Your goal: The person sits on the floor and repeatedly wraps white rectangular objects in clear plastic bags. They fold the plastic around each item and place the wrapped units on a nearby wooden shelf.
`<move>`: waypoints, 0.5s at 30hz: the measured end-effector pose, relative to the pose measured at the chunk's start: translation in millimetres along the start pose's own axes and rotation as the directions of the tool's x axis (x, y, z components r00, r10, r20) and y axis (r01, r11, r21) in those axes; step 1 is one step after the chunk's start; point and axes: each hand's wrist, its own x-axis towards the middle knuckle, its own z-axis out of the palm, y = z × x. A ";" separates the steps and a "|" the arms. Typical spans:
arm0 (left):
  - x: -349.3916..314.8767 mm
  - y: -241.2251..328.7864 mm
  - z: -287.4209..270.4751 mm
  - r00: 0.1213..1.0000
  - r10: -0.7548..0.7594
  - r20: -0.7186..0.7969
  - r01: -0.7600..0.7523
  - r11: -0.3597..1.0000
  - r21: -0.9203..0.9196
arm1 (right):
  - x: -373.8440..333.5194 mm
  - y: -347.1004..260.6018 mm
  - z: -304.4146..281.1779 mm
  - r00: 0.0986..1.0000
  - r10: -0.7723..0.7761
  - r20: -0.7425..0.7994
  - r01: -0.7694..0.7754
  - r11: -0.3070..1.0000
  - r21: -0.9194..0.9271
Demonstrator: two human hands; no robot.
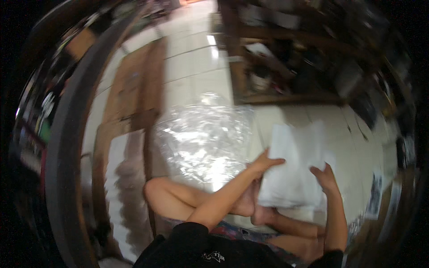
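Observation:
A stack of thin white sheets [292, 176], smeared by motion, stands in front of my crossed legs; whether they are paper, cloth or plastic I cannot tell. At its left edge my left hand [266, 163] grips it, thumb over the near face and fingers behind the edge. My right hand [326, 179] has the right edge in a similar grip, thumb pointing inward. Just left of the stack, a crumpled sheet of clear plastic [203, 138] lies spread on the floor, shining in the light.
A low wooden bench [129, 85] runs along the left, bearing a row of overlapping white sheets [117, 196]. Beyond it passes a dark beam [67, 134]. A wooden shelf with mixed items [286, 99] stands at the far right. Pale tiles [192, 56] cover the floor.

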 end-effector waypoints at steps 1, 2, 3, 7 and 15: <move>8.2 -4.1 1.1 0.998 0.065 0.020 -0.066 0.997 0.032 | -3.7 -2.3 2.4 0.999 -0.040 0.011 0.040 0.998 0.045; 5.6 10.5 17.0 0.995 0.040 -0.087 -0.031 0.995 0.098 | -8.0 -11.6 8.8 0.996 -0.088 0.016 0.086 0.992 0.091; 10.0 12.0 17.3 0.987 0.099 -0.126 -0.085 0.991 0.106 | -11.7 -24.7 14.8 0.993 -0.117 -0.033 0.118 0.993 0.000; 16.1 40.2 18.4 0.918 0.378 -0.121 -0.340 0.906 0.254 | -14.7 -26.1 11.6 0.978 -0.187 -0.094 0.200 0.966 0.161; 23.6 29.4 -7.3 0.816 0.578 0.013 -0.543 0.757 0.364 | 10.2 17.4 47.7 0.920 -0.336 -0.202 0.376 0.902 0.211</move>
